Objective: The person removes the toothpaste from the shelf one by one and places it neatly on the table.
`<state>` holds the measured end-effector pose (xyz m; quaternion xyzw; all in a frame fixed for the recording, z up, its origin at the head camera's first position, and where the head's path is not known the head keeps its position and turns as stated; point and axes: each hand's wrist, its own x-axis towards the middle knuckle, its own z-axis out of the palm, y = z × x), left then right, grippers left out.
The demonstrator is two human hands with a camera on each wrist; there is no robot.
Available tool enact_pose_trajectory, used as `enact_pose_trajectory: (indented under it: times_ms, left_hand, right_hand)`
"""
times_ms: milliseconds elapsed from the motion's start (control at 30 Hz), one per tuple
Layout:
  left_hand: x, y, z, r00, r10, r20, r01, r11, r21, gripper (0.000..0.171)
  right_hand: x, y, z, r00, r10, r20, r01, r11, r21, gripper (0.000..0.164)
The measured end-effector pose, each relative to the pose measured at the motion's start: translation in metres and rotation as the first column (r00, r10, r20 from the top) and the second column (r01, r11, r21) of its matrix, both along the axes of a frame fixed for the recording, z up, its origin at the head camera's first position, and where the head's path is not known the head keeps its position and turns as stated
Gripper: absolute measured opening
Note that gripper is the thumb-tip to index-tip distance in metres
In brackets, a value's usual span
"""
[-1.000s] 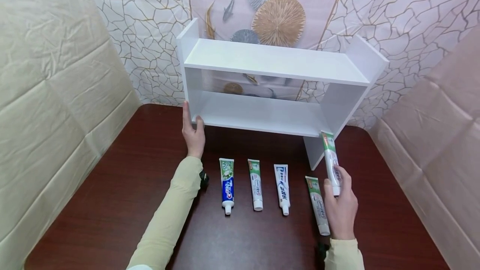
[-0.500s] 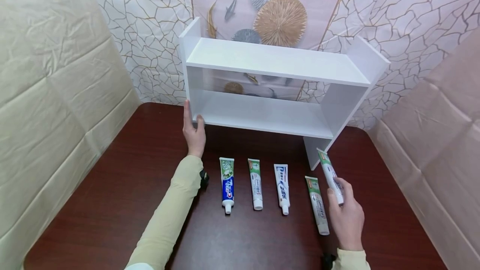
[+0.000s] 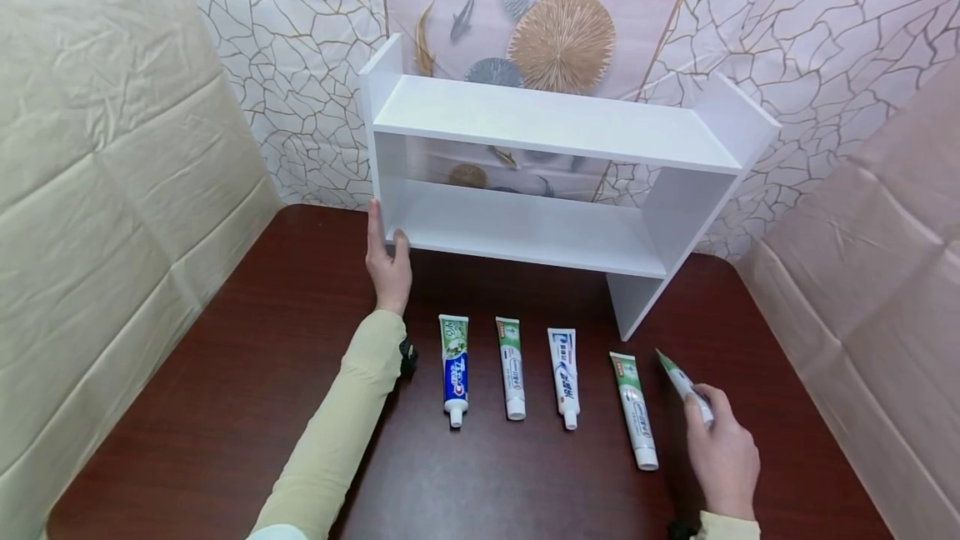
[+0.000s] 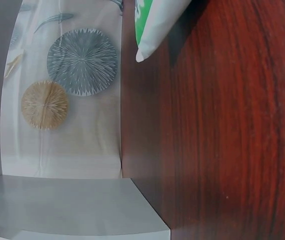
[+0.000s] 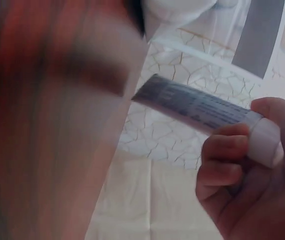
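Observation:
In the head view my left hand (image 3: pixel 390 277) holds the lower left corner of a white two-tier shelf (image 3: pixel 517 227), thumb at the front edge and a finger along the side panel. My right hand (image 3: pixel 723 457) pinches a green-and-white toothpaste tube (image 3: pixel 681 382) near its cap, over the table's right part. The right wrist view shows fingers curled round the white cap end of this toothpaste tube (image 5: pixel 197 107), its flat end pointing away. Left of it lie a green-and-white tube (image 3: pixel 635 412), a blue-and-white tube (image 3: pixel 565 377), another green-and-white tube (image 3: pixel 512 369) and a blue-and-green tube (image 3: pixel 453 365).
The dark red-brown table (image 3: pixel 480 482) carries the shelf and tubes. A patterned cloth (image 3: pixel 300 73) hangs behind the shelf, and beige cloth walls (image 3: pixel 112 148) stand at both sides. The shelf's right leg panel (image 3: pixel 633 302) reaches down close behind the row of tubes.
My right hand has moved the held tube down and to the right, away from the shelf's right end, and its flat end has dropped lower. My left hand keeps its place on the shelf.

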<state>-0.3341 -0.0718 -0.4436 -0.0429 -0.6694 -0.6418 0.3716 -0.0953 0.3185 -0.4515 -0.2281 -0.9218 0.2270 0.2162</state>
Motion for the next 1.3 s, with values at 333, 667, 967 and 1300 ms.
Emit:
enact_pose_trajectory:
  times_ms: [333, 667, 967, 1300]
  left_hand:
    - [0.001, 0.002, 0.000, 1.000, -0.004, -0.001, 0.004, 1.000, 0.000, 0.058]
    - [0.003, 0.003, 0.003, 0.999, 0.028, 0.020, -0.029, 1.000, 0.007, 0.058]
    - [0.005, 0.003, 0.005, 0.999, 0.040, -0.013, -0.040, 0.999, 0.006, 0.058]
    - [0.008, 0.005, 0.009, 0.999, 0.033, 0.018, -0.033, 0.999, 0.006, 0.058]
  right_hand:
    - [0.000, 0.038, -0.002, 0.863, 0.181, 0.471, -0.143, 0.983, -0.115, 0.056]
    - [0.001, 0.051, -0.004, 0.775, 0.313, 0.549, -0.179, 0.942, -0.284, 0.062]
    - [-0.001, 0.051, -0.008, 0.787, 0.324, 0.525, -0.188, 0.937, -0.295, 0.068]
    - [-0.004, 0.050, -0.008, 0.781, 0.324, 0.534, -0.189, 0.937, -0.293, 0.059]
